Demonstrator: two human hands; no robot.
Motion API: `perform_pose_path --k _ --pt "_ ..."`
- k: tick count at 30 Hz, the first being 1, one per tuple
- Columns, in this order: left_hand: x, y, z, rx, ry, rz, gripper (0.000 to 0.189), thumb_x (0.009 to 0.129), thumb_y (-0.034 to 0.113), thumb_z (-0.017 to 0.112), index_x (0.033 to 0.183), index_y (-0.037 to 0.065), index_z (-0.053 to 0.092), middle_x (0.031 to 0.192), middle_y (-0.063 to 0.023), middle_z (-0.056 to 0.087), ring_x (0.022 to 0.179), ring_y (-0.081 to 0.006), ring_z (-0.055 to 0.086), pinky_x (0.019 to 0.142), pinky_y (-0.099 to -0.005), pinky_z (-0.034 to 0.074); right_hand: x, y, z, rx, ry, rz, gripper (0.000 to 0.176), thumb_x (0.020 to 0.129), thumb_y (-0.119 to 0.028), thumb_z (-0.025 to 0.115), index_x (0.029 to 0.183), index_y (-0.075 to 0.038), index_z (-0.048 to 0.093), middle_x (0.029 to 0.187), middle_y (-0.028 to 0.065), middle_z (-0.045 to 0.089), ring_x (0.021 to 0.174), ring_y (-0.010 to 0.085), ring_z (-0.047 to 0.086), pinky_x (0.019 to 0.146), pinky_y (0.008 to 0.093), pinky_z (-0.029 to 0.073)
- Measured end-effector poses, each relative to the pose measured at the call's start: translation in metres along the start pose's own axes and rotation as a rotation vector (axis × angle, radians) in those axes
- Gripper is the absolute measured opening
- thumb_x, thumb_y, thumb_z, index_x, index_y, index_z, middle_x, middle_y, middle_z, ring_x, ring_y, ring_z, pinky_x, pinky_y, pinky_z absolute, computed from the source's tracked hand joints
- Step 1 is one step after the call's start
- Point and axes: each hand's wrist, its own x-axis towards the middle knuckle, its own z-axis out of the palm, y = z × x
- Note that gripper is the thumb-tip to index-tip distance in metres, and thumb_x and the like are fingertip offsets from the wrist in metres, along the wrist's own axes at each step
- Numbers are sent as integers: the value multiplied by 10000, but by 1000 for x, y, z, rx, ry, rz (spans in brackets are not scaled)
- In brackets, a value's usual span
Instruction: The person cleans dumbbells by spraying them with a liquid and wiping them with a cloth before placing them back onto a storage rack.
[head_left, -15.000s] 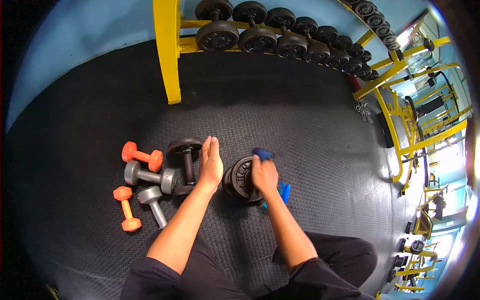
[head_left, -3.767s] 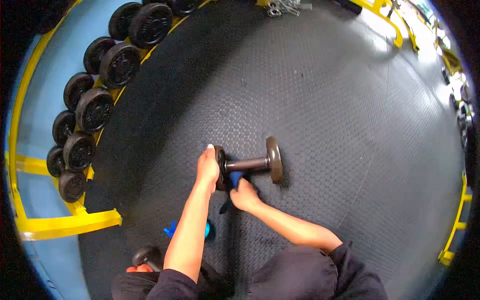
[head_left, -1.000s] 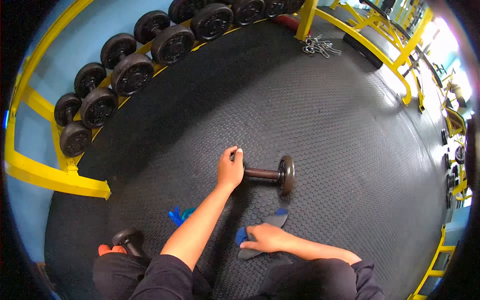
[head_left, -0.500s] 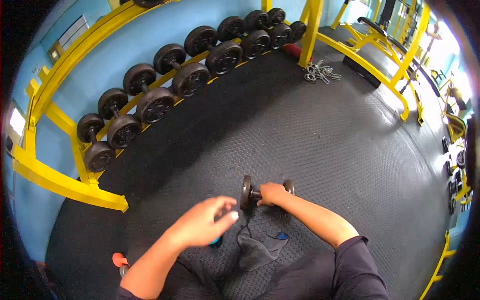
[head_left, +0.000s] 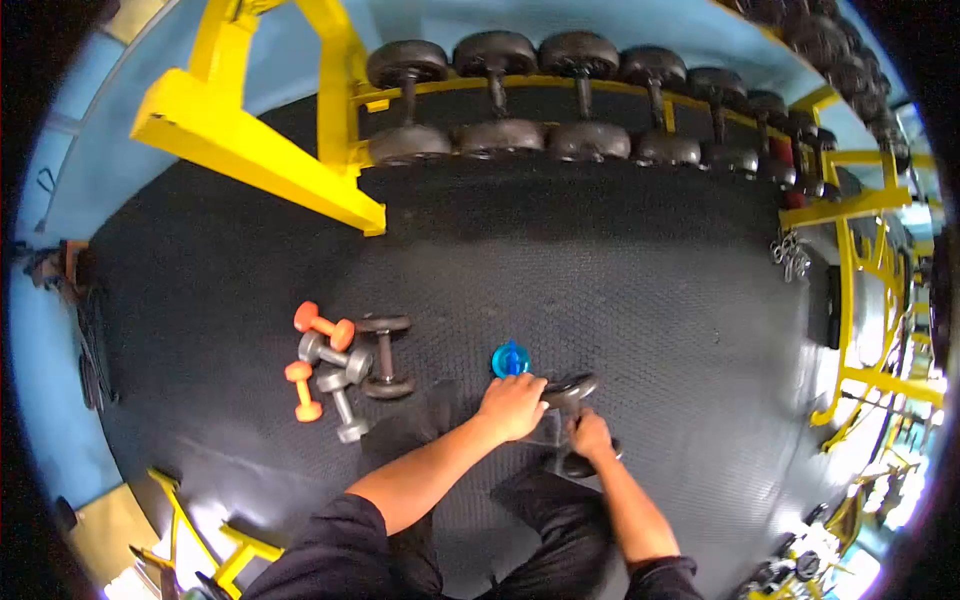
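One black dumbbell (head_left: 571,390) is grasped by the right hand (head_left: 590,434), well off the floor's (head_left: 690,300) left edge. Left hand (head_left: 512,405) seen at its far head; grip undeterminable. Nearer that edge: two orange dumbbells (head_left: 324,326), two grey dumbbells (head_left: 343,408), one dark dumbbell (head_left: 386,355).

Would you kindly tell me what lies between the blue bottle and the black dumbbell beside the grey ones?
Just bare black floor: the head view shows nothing lying between the blue bottle and the black dumbbell.
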Motion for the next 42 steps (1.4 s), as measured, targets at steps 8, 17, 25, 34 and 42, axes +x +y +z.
perform_pose_path --k 8,17,25,34,42 --pt "-184 40 -154 -654 299 -119 391 964 238 575 1302 45 530 1217 -200 605 1150 -377 579 981 -424 466 -194 -154 -119 288 46 -75 359 877 -318 702 923 20 589 837 224 674 811 356 670 744 434 510" --pt "-254 56 -297 -757 419 -190 377 926 167 630 1272 34 560 1192 -180 642 989 -277 673 777 -366 558 -268 -296 -315 376 266 -157 315 884 -302 666 826 0 601 695 95 666 654 184 639 641 346 503" --pt "-160 109 -414 -793 544 -94 365 923 154 621 1260 25 570 1206 -171 640 1015 -274 665 903 -371 518 -209 -373 -531 578 246 -366 193 930 -190 643 901 -1 624 717 51 629 599 138 585 568 312 473" --pt "-44 153 -478 -852 703 -344 363 955 163 598 1292 37 557 1276 -149 611 1105 -245 627 908 -373 492 -31 -417 -669 605 234 -353 258 918 -203 650 858 44 606 709 99 650 632 185 646 596 352 483" --pt "23 175 -493 -895 721 -428 375 952 163 611 1301 39 556 1244 -143 633 1048 -235 642 908 -362 491 72 -437 -711 515 177 -329 318 927 -284 652 916 24 572 732 130 659 665 238 671 634 407 502"
